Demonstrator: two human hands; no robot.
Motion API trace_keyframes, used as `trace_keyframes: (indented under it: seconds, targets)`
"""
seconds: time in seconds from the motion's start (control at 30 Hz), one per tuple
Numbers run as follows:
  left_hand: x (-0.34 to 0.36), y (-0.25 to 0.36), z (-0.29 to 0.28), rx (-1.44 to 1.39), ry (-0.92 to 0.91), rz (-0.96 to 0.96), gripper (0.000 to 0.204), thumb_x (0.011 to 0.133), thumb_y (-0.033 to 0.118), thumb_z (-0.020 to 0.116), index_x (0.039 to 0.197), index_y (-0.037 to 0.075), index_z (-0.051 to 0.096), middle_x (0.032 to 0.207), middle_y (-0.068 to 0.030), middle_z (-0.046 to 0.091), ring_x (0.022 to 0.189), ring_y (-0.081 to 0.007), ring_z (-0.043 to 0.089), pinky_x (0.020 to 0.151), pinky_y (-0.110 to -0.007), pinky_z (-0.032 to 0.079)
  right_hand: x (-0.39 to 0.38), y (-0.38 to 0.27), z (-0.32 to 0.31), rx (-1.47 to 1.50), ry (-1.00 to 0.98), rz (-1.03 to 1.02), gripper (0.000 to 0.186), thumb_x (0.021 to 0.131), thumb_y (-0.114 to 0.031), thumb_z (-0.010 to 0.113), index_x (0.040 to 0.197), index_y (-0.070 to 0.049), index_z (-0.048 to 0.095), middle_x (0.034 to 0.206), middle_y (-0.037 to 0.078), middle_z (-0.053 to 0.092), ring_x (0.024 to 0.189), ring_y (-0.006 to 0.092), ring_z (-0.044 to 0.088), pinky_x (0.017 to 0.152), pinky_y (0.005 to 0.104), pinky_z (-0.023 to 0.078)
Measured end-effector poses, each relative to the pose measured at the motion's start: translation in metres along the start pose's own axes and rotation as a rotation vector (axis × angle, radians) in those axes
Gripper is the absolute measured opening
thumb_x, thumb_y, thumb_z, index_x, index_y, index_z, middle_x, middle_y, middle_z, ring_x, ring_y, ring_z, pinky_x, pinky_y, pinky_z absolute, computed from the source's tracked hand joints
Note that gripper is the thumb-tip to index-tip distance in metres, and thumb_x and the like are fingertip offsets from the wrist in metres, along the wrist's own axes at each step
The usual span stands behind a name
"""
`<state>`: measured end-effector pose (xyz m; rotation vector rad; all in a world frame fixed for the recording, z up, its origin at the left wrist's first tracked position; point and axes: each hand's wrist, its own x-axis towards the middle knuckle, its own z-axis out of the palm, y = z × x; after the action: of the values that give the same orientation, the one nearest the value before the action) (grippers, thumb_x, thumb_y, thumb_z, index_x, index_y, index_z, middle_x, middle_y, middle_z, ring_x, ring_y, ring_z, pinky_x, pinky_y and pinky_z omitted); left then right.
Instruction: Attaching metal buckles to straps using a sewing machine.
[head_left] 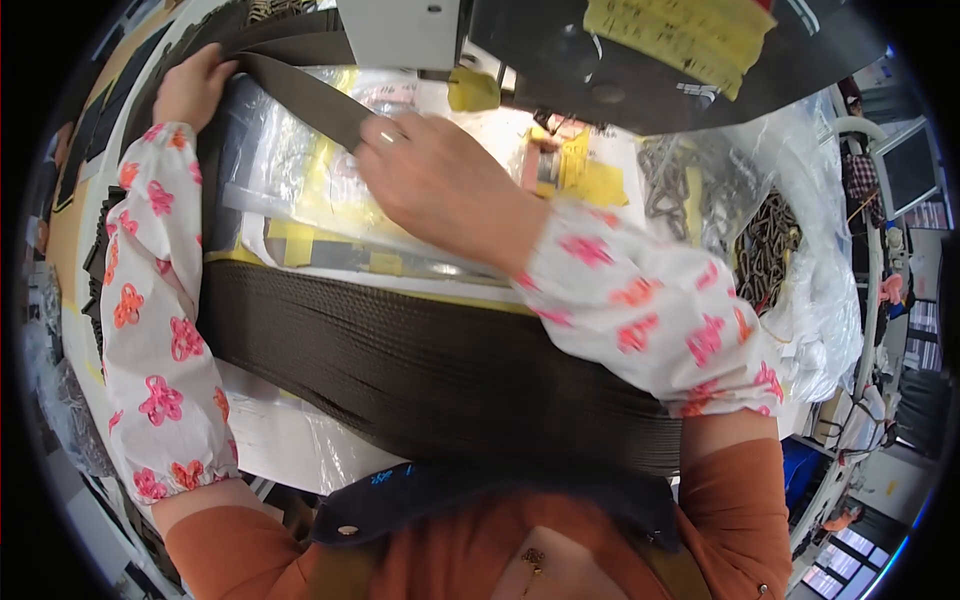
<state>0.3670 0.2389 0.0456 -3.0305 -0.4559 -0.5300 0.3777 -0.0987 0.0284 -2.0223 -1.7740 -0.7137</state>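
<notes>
A dark brown webbing strap (305,98) runs between my two hands at the far left of the table. My left hand (192,88) is closed on it near the fold, beside more lengths of the same webbing. My right hand (450,185), with a ring on one finger, pinches the strap's nearer stretch; its fingertips are partly hidden. Below the hands a clear plastic sheet (300,170) covers the work surface, with yellow tape on it. A thick bundle of brown straps (430,360) lies across the table's front, close to my body.
A sewing machine (400,30) with a dark body and taped yellow note (690,40) overhangs the far side. At the right, clear plastic bags (815,250) hold metal rings or buckles (768,245). Yellow tape pieces (590,180) lie under the machine's lit area.
</notes>
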Motion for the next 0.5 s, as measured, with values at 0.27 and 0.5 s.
trace_keyframes:
  seconds: [0.27, 0.5]
  targets:
    - [-0.005, -0.053, 0.007, 0.347, -0.178, -0.239, 0.031, 0.080, 0.019, 0.047, 0.110, 0.010, 0.048, 0.106, -0.0176, 0.059, 0.103, -0.0358, 0.055, 0.083, -0.044, 0.045, 0.006, -0.011, 0.008, 0.032, 0.048, 0.049, 0.011, 0.067, -0.012, 0.058, 0.073, -0.003, 0.057, 0.079, 0.010, 0.056, 0.075, 0.0217, 0.055, 0.064, 0.0316, 0.046]
    - [-0.050, 0.027, -0.044, 0.035, 0.082, 0.519, 0.035, 0.083, 0.018, 0.057, 0.117, 0.008, 0.051, 0.111, -0.0136, 0.058, 0.096, -0.0306, 0.058, 0.081, -0.038, 0.046, -0.076, -0.018, -0.105, 0.836, -0.561, 0.462, 0.020, 0.080, -0.022, 0.062, 0.079, -0.004, 0.053, 0.076, 0.012, 0.057, 0.074, 0.0306, 0.057, 0.063, 0.0394, 0.044]
